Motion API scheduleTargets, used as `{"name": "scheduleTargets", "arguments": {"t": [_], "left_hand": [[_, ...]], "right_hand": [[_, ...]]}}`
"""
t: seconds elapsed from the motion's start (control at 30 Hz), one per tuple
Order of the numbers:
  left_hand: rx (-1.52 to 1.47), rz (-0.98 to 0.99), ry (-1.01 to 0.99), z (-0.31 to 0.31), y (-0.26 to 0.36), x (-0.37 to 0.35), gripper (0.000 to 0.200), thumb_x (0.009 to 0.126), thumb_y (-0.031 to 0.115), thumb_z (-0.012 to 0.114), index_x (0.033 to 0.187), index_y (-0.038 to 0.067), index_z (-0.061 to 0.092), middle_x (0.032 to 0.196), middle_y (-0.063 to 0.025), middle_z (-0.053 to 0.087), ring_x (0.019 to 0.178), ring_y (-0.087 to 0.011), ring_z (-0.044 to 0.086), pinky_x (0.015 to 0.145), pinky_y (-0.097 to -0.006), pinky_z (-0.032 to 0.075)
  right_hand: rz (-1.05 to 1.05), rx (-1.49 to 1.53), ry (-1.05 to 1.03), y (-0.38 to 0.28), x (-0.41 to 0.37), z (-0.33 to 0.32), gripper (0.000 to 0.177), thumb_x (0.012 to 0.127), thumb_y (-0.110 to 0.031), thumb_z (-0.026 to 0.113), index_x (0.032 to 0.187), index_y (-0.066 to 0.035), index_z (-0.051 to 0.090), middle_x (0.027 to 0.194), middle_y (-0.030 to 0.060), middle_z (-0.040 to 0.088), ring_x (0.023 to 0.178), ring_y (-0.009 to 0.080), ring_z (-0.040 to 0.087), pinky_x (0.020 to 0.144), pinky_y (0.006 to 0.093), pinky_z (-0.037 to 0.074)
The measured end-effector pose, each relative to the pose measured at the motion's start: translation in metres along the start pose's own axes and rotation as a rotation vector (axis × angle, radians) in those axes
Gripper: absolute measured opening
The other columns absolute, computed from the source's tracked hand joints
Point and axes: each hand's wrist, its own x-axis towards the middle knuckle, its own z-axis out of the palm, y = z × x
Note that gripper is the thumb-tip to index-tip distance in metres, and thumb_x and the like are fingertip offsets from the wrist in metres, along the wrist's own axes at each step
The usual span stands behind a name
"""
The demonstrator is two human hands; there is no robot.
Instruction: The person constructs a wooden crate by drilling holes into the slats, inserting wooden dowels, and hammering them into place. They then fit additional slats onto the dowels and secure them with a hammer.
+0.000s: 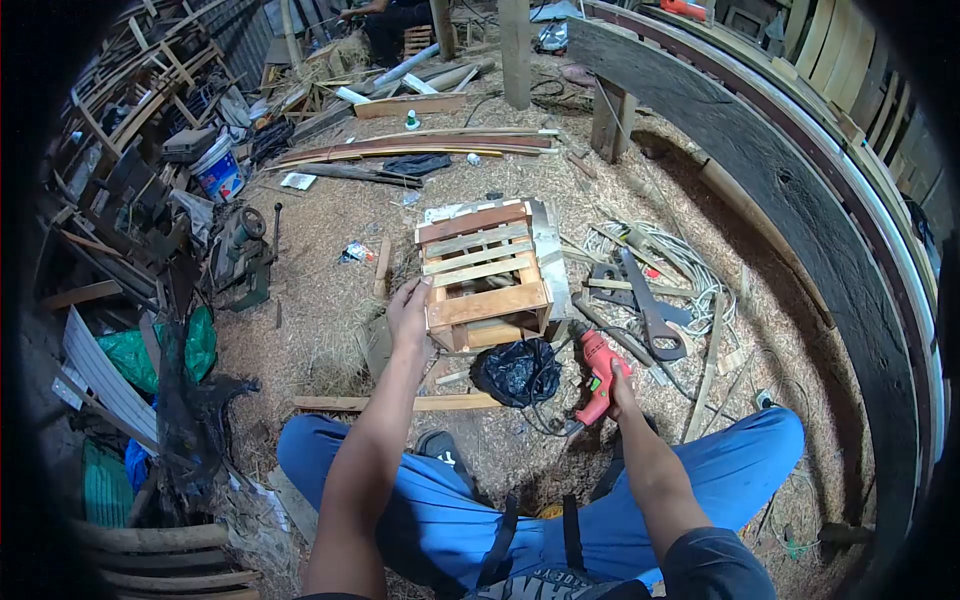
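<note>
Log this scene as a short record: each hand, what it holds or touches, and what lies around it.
posture: seated on the sawdust ground, legs in blue trousers
left: left hand against the left side of the wooden crate; grip unclear
right: right hand closed around the red drill, bit pointing towards the crate
between hands: black bag in front of the crate
right of crate: large metal tool, coil of white cord
far left: bucket
top edge: another person, partly in view

Rough bare-wood crate (484, 270) — glossy red plastic drill (601, 375) — shiny black plastic bag (517, 371).
</note>
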Motion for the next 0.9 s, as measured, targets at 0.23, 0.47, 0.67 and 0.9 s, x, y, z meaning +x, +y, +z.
{"name": "scheduleTargets", "arguments": {"t": [0.23,0.47,0.67,0.9], "left_hand": [[0.02,0.004,0.013,0.002,0.002,-0.002,0.026,0.1,0.023,0.069,0.117,0.004,0.068,0.109,-0.0064,0.07,0.098,-0.0168,0.067,0.088,-0.0334,0.054],[-0.024,-0.032,0.021,0.005,0.008,-0.007,0.03,0.098,0.021,0.072,0.119,0.0,0.069,0.109,-0.0069,0.072,0.097,-0.0147,0.067,0.088,-0.0303,0.052],[0.023,-0.023,0.0,0.006,0.01,-0.01,0.032,0.101,0.026,0.067,0.122,0.003,0.068,0.113,-0.0068,0.071,0.101,-0.0161,0.068,0.089,-0.0322,0.053],[-0.004,-0.034,-0.018,0.005,0.009,-0.008,0.034,0.101,0.027,0.066,0.124,0.002,0.067,0.114,-0.0075,0.071,0.104,-0.0171,0.068,0.091,-0.0334,0.053]], "right_hand": [[-0.088,-0.29,0.119,-0.008,-0.012,0.011,0.087,0.092,-0.06,0.072,0.151,-0.002,0.046,0.135,0.0163,0.064,0.114,0.0275,0.066,0.094,0.0448,0.054],[-0.284,-1.07,0.626,-0.016,-0.029,0.037,0.083,0.09,-0.053,0.074,0.146,0.003,0.049,0.145,0.0287,0.053,0.132,0.0396,0.055,0.11,0.0459,0.044],[-0.824,-1.409,0.405,-0.02,-0.05,0.058,0.08,0.089,-0.051,0.074,0.151,-0.01,0.046,0.152,0.0225,0.048,0.142,0.0414,0.043,0.12,0.0546,0.03],[-0.944,-1.463,0.105,-0.025,-0.05,0.083,0.092,0.085,-0.053,0.076,0.158,-0.011,0.038,0.16,0.0167,0.043,0.152,0.0376,0.033,0.124,0.0538,0.023]]}}
